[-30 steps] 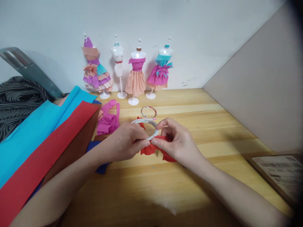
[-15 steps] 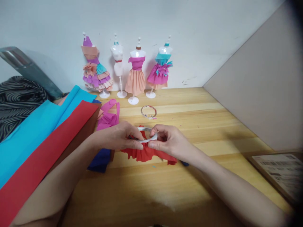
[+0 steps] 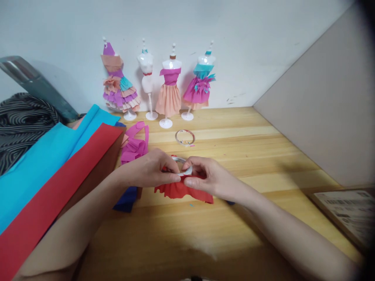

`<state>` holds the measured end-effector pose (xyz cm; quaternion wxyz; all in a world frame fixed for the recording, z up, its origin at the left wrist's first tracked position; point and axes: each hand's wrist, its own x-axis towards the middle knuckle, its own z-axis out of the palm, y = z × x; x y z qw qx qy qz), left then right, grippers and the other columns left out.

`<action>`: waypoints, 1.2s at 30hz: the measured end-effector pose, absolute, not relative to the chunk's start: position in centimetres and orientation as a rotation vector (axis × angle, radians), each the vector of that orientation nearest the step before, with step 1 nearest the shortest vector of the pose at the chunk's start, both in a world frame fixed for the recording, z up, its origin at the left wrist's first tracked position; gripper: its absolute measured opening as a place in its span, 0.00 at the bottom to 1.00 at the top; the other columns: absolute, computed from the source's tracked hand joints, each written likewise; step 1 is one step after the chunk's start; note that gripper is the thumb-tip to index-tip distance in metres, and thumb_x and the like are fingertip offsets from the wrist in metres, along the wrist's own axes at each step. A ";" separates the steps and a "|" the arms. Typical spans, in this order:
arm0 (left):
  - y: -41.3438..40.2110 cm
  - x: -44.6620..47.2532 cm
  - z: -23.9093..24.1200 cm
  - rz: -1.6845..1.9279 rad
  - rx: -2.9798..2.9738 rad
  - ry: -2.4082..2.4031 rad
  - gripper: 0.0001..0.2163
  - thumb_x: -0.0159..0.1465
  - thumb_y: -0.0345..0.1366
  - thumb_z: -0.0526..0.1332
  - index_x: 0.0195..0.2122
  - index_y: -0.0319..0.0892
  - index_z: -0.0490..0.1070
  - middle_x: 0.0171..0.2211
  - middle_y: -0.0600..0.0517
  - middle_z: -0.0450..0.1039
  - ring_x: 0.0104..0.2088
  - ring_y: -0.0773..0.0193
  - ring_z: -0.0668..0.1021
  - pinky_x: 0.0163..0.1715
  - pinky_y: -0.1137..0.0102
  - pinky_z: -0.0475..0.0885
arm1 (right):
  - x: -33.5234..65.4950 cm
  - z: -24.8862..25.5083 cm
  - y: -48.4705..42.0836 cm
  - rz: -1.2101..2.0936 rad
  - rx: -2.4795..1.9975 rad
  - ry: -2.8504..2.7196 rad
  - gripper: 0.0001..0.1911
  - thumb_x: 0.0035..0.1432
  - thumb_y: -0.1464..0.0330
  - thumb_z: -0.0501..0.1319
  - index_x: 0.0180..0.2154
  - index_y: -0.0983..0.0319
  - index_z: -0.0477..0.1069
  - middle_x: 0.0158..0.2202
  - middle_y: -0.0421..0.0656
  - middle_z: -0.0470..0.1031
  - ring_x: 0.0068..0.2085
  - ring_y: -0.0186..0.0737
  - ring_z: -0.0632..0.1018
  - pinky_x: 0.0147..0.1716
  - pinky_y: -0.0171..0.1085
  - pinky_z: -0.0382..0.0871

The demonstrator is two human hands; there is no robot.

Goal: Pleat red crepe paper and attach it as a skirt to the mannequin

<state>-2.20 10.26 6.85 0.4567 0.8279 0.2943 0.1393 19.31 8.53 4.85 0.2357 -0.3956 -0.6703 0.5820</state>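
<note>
My left hand (image 3: pixel 154 169) is closed, thumb and fingers pinching the near edge of a thin white tape roll (image 3: pixel 179 159) and the top of the gathered red crepe paper (image 3: pixel 184 189). From the other side my right hand (image 3: pixel 209 175) pinches the same roll, its thumb low against the paper. The ruffled lower edge of the red paper hangs just below both hands, over the wooden table (image 3: pixel 164 242). My fingers hide part of the roll and the paper's upper edge.
Several small white mannequins stand along the wall, one in a pink and peach dress (image 3: pixel 169 91). Before them lies another ring (image 3: pixel 185 137). Blue paper (image 3: pixel 35 156), red paper (image 3: pixel 61 187) and pink pieces (image 3: pixel 134 146) are at left. A cardboard box (image 3: pixel 342 218) sits at right.
My right fingers have shifted left along the tape roll, closer to my left fingertips. The red crepe paper has drawn in and now hangs more compactly under my hands.
</note>
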 end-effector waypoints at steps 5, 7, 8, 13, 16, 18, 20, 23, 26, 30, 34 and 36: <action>10.6 -2.7 7.1 0.422 2.080 0.812 0.11 0.64 0.34 0.59 0.27 0.35 0.75 0.20 0.52 0.71 0.23 0.70 0.71 0.23 0.76 0.61 | 20.0 6.3 8.7 1.721 -0.943 -1.811 0.19 0.53 0.58 0.66 0.42 0.62 0.68 0.26 0.36 0.68 0.25 0.31 0.65 0.24 0.32 0.59; 10.3 -2.5 7.6 0.465 2.142 0.855 0.11 0.63 0.33 0.59 0.26 0.35 0.75 0.20 0.52 0.71 0.23 0.69 0.70 0.23 0.75 0.61 | 19.9 6.1 8.6 1.660 -0.998 -1.776 0.21 0.53 0.61 0.65 0.46 0.63 0.66 0.25 0.35 0.67 0.23 0.31 0.65 0.23 0.31 0.59; 10.1 -2.3 7.8 0.482 2.177 0.876 0.11 0.63 0.32 0.59 0.25 0.35 0.75 0.20 0.53 0.71 0.22 0.70 0.70 0.23 0.75 0.60 | 19.9 5.9 8.4 1.606 -1.037 -1.765 0.22 0.53 0.63 0.64 0.49 0.63 0.65 0.24 0.34 0.67 0.22 0.31 0.65 0.22 0.32 0.59; 8.8 -1.4 8.9 0.606 2.301 0.891 0.13 0.63 0.28 0.58 0.22 0.36 0.73 0.21 0.52 0.73 0.25 0.70 0.72 0.27 0.75 0.63 | 19.4 5.1 7.4 1.033 -1.209 -1.955 0.26 0.56 0.70 0.60 0.57 0.62 0.63 0.23 0.36 0.70 0.22 0.33 0.68 0.24 0.33 0.62; 8.3 -1.2 9.1 0.674 2.343 0.911 0.13 0.63 0.28 0.58 0.21 0.37 0.73 0.21 0.52 0.73 0.26 0.69 0.72 0.29 0.74 0.64 | 19.2 5.2 7.1 0.881 -1.193 -1.988 0.22 0.58 0.70 0.59 0.55 0.62 0.64 0.22 0.35 0.70 0.22 0.32 0.67 0.22 0.32 0.60; 8.0 -1.2 9.3 0.679 2.350 0.920 0.13 0.63 0.28 0.58 0.21 0.37 0.73 0.21 0.53 0.72 0.26 0.69 0.72 0.28 0.74 0.64 | 19.1 5.3 6.9 0.887 -1.167 -1.953 0.19 0.60 0.69 0.58 0.53 0.63 0.65 0.22 0.34 0.68 0.21 0.32 0.66 0.20 0.32 0.58; 7.8 -1.2 9.5 0.670 2.354 0.924 0.14 0.63 0.28 0.58 0.20 0.38 0.72 0.21 0.54 0.72 0.26 0.69 0.72 0.29 0.74 0.64 | 19.2 5.3 6.7 0.848 -1.164 -1.956 0.17 0.60 0.68 0.58 0.51 0.64 0.65 0.21 0.34 0.67 0.20 0.32 0.65 0.20 0.32 0.58; 7.7 -1.3 9.9 0.656 2.425 0.988 0.14 0.64 0.29 0.57 0.20 0.38 0.71 0.21 0.53 0.72 0.26 0.69 0.72 0.29 0.74 0.65 | 19.4 5.5 6.3 0.703 -1.179 -1.988 0.17 0.60 0.68 0.58 0.51 0.64 0.67 0.20 0.34 0.66 0.20 0.32 0.66 0.20 0.33 0.60; 7.8 -1.5 10.2 0.622 2.529 1.120 0.11 0.63 0.28 0.57 0.24 0.37 0.73 0.22 0.52 0.71 0.25 0.67 0.71 0.29 0.73 0.65 | 19.6 6.0 6.1 0.621 -1.228 -1.978 0.17 0.59 0.67 0.60 0.50 0.64 0.69 0.21 0.36 0.69 0.20 0.33 0.67 0.21 0.34 0.61; 7.9 -1.8 10.4 0.555 2.511 1.119 0.11 0.62 0.27 0.57 0.25 0.37 0.74 0.22 0.52 0.70 0.25 0.67 0.71 0.28 0.73 0.64 | 19.8 6.4 6.6 0.829 -1.239 -1.975 0.13 0.56 0.64 0.62 0.43 0.63 0.73 0.24 0.39 0.73 0.22 0.34 0.69 0.22 0.34 0.63; 8.1 -1.8 9.9 0.559 2.419 1.067 0.14 0.62 0.29 0.57 0.19 0.37 0.70 0.20 0.54 0.68 0.23 0.69 0.69 0.26 0.73 0.62 | 19.6 6.2 7.4 0.982 -1.294 -1.914 0.09 0.53 0.63 0.62 0.27 0.62 0.70 0.22 0.41 0.72 0.23 0.34 0.69 0.22 0.34 0.62; 8.2 -1.7 9.6 0.546 2.393 1.060 0.14 0.62 0.29 0.56 0.18 0.38 0.68 0.19 0.54 0.67 0.23 0.69 0.68 0.26 0.73 0.60 | 19.5 6.1 7.5 1.076 -1.306 -1.867 0.10 0.52 0.64 0.62 0.24 0.62 0.69 0.18 0.39 0.68 0.20 0.32 0.65 0.19 0.32 0.58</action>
